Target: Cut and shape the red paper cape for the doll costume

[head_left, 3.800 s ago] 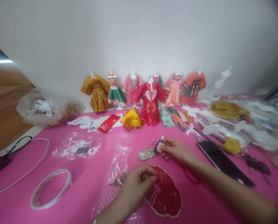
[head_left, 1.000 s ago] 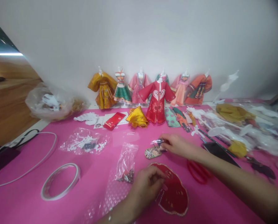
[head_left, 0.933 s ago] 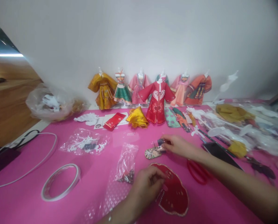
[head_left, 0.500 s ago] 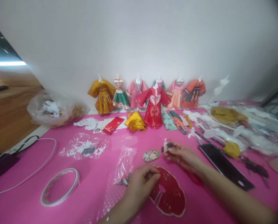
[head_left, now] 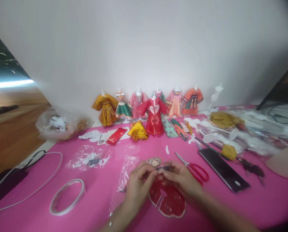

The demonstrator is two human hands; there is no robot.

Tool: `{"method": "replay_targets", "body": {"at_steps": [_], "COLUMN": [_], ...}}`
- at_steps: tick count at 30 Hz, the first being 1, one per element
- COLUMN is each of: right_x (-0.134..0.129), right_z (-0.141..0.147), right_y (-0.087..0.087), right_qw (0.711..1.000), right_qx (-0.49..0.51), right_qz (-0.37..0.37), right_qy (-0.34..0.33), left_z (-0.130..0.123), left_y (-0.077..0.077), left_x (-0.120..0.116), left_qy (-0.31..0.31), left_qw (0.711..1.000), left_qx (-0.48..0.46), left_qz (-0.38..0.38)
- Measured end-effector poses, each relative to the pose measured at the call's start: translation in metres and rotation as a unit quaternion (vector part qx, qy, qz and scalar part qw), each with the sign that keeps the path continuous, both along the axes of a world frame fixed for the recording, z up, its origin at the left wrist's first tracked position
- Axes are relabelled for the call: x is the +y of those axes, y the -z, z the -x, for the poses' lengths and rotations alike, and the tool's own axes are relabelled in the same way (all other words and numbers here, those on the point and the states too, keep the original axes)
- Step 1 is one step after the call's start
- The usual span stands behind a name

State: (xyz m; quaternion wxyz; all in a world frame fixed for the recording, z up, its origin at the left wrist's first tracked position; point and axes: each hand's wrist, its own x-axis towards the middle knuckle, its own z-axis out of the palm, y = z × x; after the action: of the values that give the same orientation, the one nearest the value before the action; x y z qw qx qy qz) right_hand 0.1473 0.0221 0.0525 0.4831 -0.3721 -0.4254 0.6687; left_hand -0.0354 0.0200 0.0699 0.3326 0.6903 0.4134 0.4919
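A small dark piece with a pale part (head_left: 164,168) is pinched between the fingertips of both hands; its kind is too blurred to tell. My left hand (head_left: 139,182) closes on its left end, and my right hand (head_left: 183,180) has the other end. Just below them a red collar-shaped cloth piece with a beaded edge (head_left: 170,203) lies flat, its upper part hidden by my fingers. Behind the fingertips lies a patterned oval piece (head_left: 154,161), partly covered. Red-handled scissors (head_left: 197,170) rest to the right of my right hand.
Doll-sized dresses on stands line the wall, a red robe (head_left: 154,114) in front. To the right are a phone (head_left: 223,169) and bagged white doll forms (head_left: 240,141). On the left lie a tape roll (head_left: 68,197), a bag of white pieces (head_left: 90,158) and a cable (head_left: 61,158).
My right hand has moved left and down, bringing the small dark piece to my left hand, which has risen off the red cloth. The scissors now show. The camera view has shifted slightly.
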Motion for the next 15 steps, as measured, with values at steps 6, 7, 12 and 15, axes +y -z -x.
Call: {"method": "replay_targets", "body": {"at_steps": [6,7,12,15], "right_x": [-0.008,-0.011,-0.035,-0.05], "right_z": [-0.021,-0.023,-0.037,-0.053], "right_y": [-0.014,-0.015,-0.013,-0.005], "right_qw": [0.991,0.989,0.981,0.978], "right_qx": [-0.09,-0.104,-0.148,-0.178], "right_qz": [-0.07,-0.076,-0.096,-0.08], "right_qy": [0.068,0.072,0.077,0.076], "left_z": [-0.002,-0.004,0.004,0.034], "left_y": [-0.018,-0.018,-0.002,0.012], "left_x": [-0.005,-0.009,-0.031,-0.027], "left_qy": [0.016,0.019,0.023,-0.116], "left_qw": [0.997,0.996,0.988,0.95], "left_qx": [0.068,0.076,0.145,0.287], "left_qz": [0.031,0.036,0.055,0.045]}}
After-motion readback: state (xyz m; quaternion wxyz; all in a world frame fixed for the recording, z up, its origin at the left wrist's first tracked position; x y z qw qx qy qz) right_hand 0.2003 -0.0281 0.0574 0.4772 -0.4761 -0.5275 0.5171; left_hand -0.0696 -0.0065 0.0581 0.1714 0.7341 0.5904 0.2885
